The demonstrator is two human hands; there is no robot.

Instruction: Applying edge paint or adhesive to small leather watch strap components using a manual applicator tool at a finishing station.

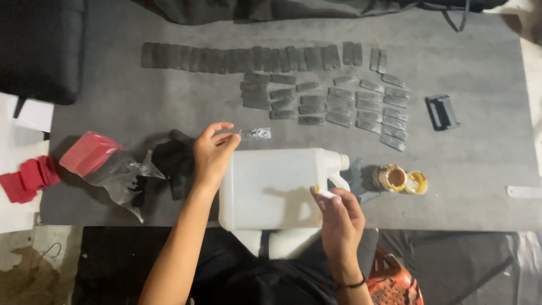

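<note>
white plastic jug point(271, 189) lying flat at the worktop point(480, 186) near edge. left hand point(213, 153) fingers pinched on a small clear strip point(255, 134); right hand point(337, 217) fingers closed on a thin glue-tipped stick point(324, 192). best kept steady, dabbing lightly, glue pot point(393, 178) close by.

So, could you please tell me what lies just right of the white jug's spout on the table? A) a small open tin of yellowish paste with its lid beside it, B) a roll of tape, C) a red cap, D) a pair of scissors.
A: a small open tin of yellowish paste and its lid sit right of the white jug.
</note>
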